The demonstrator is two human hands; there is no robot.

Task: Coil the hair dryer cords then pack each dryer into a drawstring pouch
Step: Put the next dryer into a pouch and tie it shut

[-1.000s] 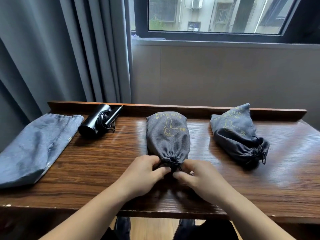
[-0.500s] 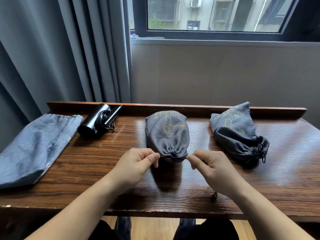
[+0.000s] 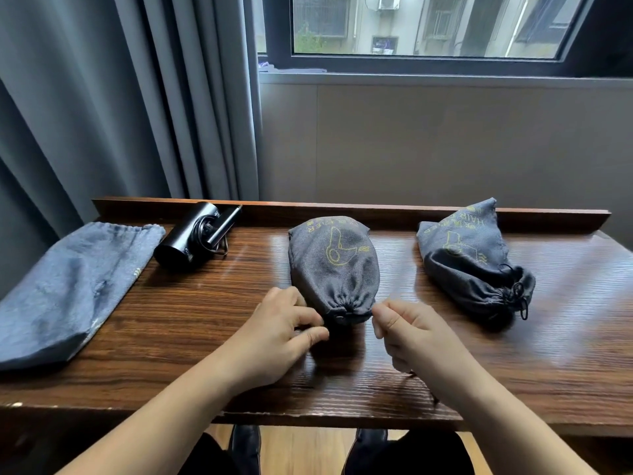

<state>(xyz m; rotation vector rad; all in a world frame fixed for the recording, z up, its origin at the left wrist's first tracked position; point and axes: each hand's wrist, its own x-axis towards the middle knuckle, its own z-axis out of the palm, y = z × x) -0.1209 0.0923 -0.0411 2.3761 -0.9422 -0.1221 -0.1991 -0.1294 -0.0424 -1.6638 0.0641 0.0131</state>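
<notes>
Two drawstring ends are being drawn at the mouth of the middle pouch (image 3: 334,269), which lies filled and rounded at the centre of the table (image 3: 565,354), its gathered mouth toward the person. The right hand (image 3: 407,332) is clenched round the cord on that side of the mouth, a dark end trailing below the fist; the left hand (image 3: 284,334) sits against the other side with fingers curled at the gathers, though whether it pinches cord or cloth cannot be told. To finish the closure well, I judge both pulls should run outward and level, opposite each other, with the pouch pinned so it does not slide, until the small opening left at the mouth disappears. Grey woven cloth with a yellow dryer outline, the pouch bulges evenly. A second filled pouch (image 3: 469,258) lies closed to the right. At far left an empty pouch (image 3: 68,286) lies flat beside a black hair dryer (image 3: 191,234), its cord coiled, not yet packed.
</notes>
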